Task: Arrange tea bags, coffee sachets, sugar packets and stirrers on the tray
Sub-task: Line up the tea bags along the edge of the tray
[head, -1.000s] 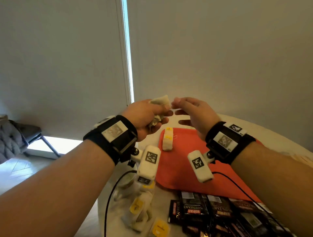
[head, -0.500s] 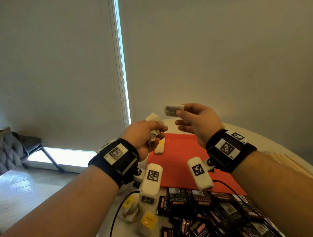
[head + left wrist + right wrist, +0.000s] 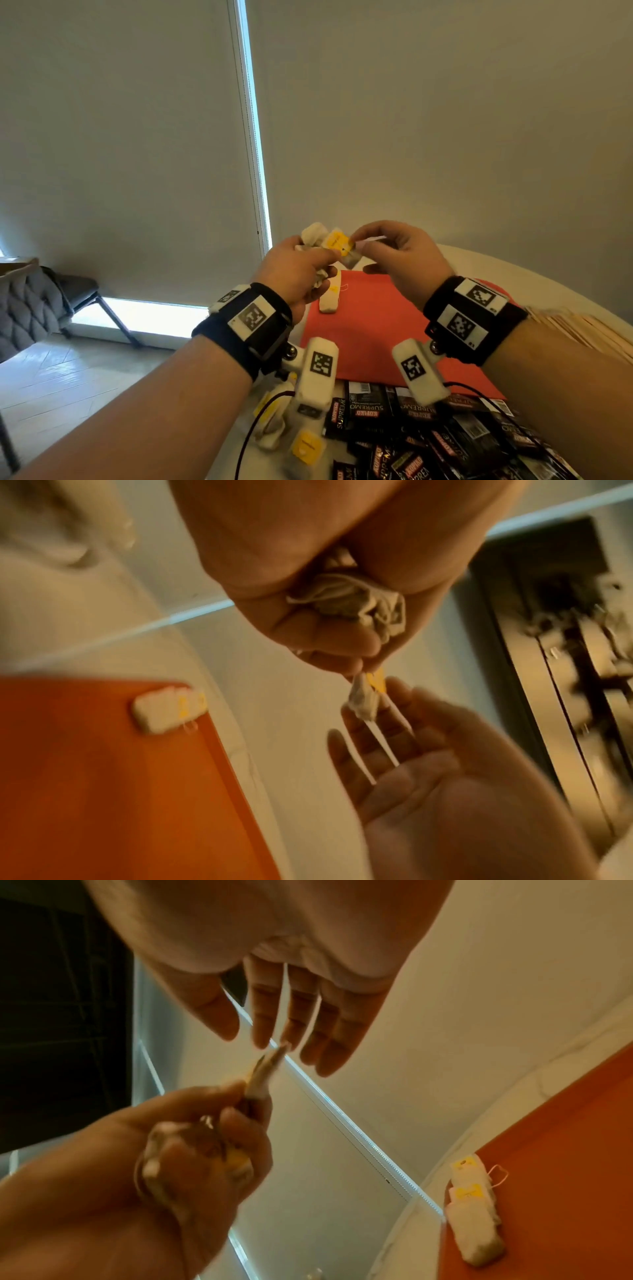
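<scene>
My left hand (image 3: 334, 255) is raised above the far edge of the orange tray (image 3: 376, 325). It grips a crumpled bunch of tea bags (image 3: 349, 604) in its palm and pinches one tea bag with a yellow tag (image 3: 342, 245) at its fingertips. My right hand (image 3: 359, 253) meets it from the right. Its fingers (image 3: 267, 1020) are straight and touch that bag's free end, and the thumb stands apart. A short stack of tea bags (image 3: 329, 298) lies on the tray's far left corner.
Black coffee sachets (image 3: 411, 428) are heaped on the white table in front of the tray. Loose tea bags (image 3: 274, 421) lie at the near left, and wooden stirrers (image 3: 575, 329) at the right. A grey chair (image 3: 34, 301) stands off to the left.
Half a second ago my right hand held one tea bag apart from the left. Both hands have since come together again around a yellow-tagged bag.
</scene>
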Demonstrator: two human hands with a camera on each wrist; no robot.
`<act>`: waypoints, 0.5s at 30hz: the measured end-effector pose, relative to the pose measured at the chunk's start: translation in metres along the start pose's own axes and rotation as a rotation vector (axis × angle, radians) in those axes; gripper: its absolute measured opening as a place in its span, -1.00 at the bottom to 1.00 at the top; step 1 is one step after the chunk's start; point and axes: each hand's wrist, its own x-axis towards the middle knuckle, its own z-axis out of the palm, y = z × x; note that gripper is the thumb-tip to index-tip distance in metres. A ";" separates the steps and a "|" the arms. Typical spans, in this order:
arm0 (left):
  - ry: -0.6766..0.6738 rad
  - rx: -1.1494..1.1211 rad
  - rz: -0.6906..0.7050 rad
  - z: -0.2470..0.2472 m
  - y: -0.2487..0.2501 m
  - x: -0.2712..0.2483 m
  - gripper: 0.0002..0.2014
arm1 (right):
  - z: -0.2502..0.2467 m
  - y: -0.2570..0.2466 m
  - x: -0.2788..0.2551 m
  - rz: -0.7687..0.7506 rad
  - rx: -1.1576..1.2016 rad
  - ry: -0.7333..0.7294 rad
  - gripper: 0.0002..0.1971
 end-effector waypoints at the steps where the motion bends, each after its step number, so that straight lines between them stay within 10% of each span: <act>1: -0.026 0.089 0.040 -0.001 0.000 0.000 -0.75 | 0.001 -0.001 0.003 0.042 0.044 0.014 -0.92; 9: -0.150 0.370 0.095 -0.006 0.008 -0.001 -0.67 | 0.009 -0.014 0.015 0.140 -0.028 -0.155 -0.89; 15: -0.128 0.227 -0.072 -0.010 -0.002 0.002 -0.71 | 0.013 -0.020 0.019 0.148 0.280 0.071 -0.93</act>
